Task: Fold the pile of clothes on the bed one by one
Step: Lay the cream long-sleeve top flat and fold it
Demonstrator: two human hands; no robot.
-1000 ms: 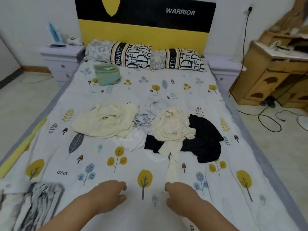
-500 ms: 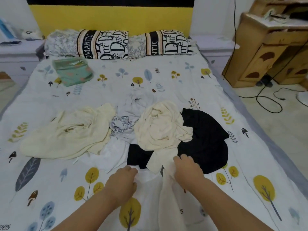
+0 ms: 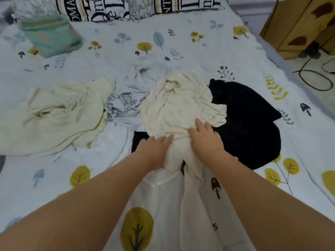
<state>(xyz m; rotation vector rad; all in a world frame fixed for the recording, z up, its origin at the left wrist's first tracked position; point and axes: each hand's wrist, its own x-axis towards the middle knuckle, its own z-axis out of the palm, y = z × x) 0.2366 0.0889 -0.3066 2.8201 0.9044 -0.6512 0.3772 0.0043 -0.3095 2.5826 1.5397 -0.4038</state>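
On the bed, going left to right, a crumpled pale yellow garment lies spread sideways, then a grey printed T-shirt, then the cream garment bunched in the middle, and a black garment partly under its right edge. The cream garment's long axis runs from the pile toward me, one long strip of it trailing down between my forearms. My left hand rests on its near bunched end with fingers fairly straight, and my right hand lies flat beside it, fingers spread on the cloth.
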